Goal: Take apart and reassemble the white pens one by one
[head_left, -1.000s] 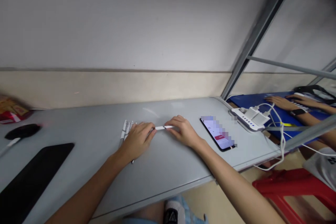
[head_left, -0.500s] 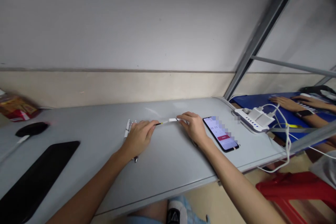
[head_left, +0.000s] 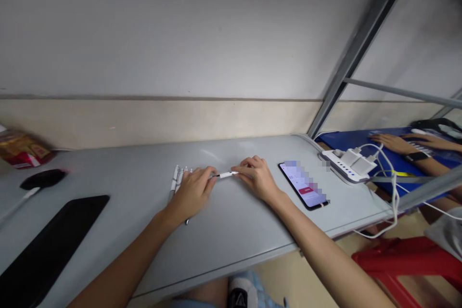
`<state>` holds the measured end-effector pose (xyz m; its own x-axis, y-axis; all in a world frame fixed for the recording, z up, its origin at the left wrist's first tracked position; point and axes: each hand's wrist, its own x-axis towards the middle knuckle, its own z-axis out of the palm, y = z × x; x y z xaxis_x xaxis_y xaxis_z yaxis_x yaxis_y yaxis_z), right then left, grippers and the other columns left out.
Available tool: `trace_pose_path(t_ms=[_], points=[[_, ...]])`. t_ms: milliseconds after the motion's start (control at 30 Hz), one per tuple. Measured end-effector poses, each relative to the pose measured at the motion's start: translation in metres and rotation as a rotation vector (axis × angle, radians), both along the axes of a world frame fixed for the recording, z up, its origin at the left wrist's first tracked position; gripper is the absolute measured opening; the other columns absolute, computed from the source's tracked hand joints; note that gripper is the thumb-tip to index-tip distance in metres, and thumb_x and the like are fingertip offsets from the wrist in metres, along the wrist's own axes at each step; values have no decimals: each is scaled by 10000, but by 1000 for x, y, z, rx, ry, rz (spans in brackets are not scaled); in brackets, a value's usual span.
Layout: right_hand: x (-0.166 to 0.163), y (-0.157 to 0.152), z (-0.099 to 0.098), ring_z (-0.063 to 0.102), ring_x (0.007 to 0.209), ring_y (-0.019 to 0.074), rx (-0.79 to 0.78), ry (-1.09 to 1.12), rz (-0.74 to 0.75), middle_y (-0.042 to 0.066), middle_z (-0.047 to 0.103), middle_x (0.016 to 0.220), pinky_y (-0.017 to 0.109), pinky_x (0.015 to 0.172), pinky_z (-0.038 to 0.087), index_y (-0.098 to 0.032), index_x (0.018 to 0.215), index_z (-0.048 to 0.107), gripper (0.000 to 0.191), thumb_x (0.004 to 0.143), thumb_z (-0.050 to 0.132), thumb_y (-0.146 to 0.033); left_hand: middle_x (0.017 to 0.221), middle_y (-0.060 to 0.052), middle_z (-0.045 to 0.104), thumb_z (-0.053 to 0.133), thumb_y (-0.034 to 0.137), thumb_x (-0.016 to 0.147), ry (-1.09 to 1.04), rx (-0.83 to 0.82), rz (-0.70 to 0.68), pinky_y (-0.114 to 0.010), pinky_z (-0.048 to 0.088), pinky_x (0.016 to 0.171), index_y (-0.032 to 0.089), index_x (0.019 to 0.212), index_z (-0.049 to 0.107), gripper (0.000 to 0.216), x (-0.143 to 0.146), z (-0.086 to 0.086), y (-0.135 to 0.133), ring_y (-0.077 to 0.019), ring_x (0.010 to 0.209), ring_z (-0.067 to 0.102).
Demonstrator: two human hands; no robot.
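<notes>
A slim white pen [head_left: 226, 174] with a darker section at its left end spans the gap between my hands, above the grey desk. My left hand [head_left: 197, 190] pinches the dark end, thumb against fingers. The opposite end is gripped by my right hand [head_left: 257, 177], its thumb and fingertips closed. Several white and silver pens [head_left: 175, 177] lie side by side on the desk, partly covered by my left hand. Fingers hide both ends of the held pen.
To the right lie a lit phone [head_left: 303, 185] and a white power strip [head_left: 342, 166] with plugs and cables. At left are a black mat-like object [head_left: 54, 245], a black round object [head_left: 42, 179] and a red-gold packet [head_left: 23, 149]. A co-worker's hands [head_left: 397, 144] rest beyond the metal frame [head_left: 339, 77].
My hands have come closer together. The dark, yellow-tipped rod that showed between them is now mostly inside the white barrel. More of the pens beside my left hand shows.
</notes>
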<state>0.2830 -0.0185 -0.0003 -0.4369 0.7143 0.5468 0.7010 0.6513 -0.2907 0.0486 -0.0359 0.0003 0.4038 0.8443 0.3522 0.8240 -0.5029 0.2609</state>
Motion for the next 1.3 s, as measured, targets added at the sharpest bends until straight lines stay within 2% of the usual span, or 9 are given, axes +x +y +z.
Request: trace_pose_path(t_ms=[267, 500, 600, 700, 800, 967, 1100, 1233, 1300], points=[[-4, -5, 6, 552, 844, 185, -131, 174, 155, 51, 714, 947, 330, 809, 379, -231, 1041, 706, 204, 915, 582, -332, 895, -32, 618, 287, 319, 994, 23, -8, -85, -373, 331, 801, 213, 929, 564, 304, -1, 1, -1, -207, 880, 521], [-2, -8, 14, 480, 573, 116, -446, 317, 194, -12, 585, 634, 249, 597, 370, -190, 896, 695, 307, 947, 483, -407, 901, -37, 632, 309, 296, 990, 46, 57, -122, -368, 310, 763, 215, 966, 557, 262, -1, 7, 0, -206, 874, 507], [0, -8, 16, 525, 667, 126, -443, 401, 215, -1, 629, 782, 239, 620, 388, -205, 1098, 632, 301, 857, 629, -385, 892, -29, 630, 309, 304, 991, 29, 30, -108, -365, 308, 766, 216, 949, 558, 268, -1, 8, 0, -201, 870, 504], [2, -8, 17, 510, 655, 120, -456, 397, 213, 3, 619, 759, 236, 613, 376, -179, 928, 650, 219, 887, 581, -383, 889, -29, 629, 304, 311, 992, 19, 17, -115, -364, 311, 775, 218, 943, 567, 283, -1, 6, 0, -199, 866, 500], [2, -7, 16, 440, 551, 108, -499, 335, 170, -24, 505, 568, 242, 594, 354, -164, 698, 620, 403, 960, 434, -408, 899, -34, 628, 304, 317, 991, 16, 12, -129, -360, 320, 777, 220, 955, 575, 290, -2, 5, 1, -200, 867, 496], [4, -6, 16, 451, 592, 111, -513, 408, 198, -35, 518, 664, 222, 561, 346, -189, 1012, 626, 272, 871, 594, -419, 881, -32, 620, 302, 327, 993, 14, 14, -114, -359, 325, 771, 221, 945, 571, 293, -4, 4, 3, -202, 865, 498], [6, -4, 15, 404, 524, 107, -540, 349, 161, -36, 437, 530, 240, 555, 332, -163, 708, 609, 436, 968, 390, -435, 903, -24, 622, 314, 307, 991, 16, 9, -131, -356, 320, 770, 223, 957, 566, 267, -4, 4, 2, -200, 871, 502], [6, -5, 15, 446, 595, 109, -513, 398, 209, -38, 500, 657, 225, 561, 341, -180, 945, 629, 258, 859, 610, -422, 888, -21, 608, 291, 316, 997, 18, -5, -114, -359, 318, 787, 226, 957, 557, 284, -4, 5, 1, -202, 874, 495], [6, -5, 15, 430, 561, 106, -526, 368, 193, -39, 479, 602, 232, 562, 338, -172, 826, 627, 286, 907, 533, -429, 891, -17, 605, 281, 325, 1001, 20, -24, -117, -361, 319, 796, 227, 955, 553, 293, -3, 6, 0, -201, 877, 492]])
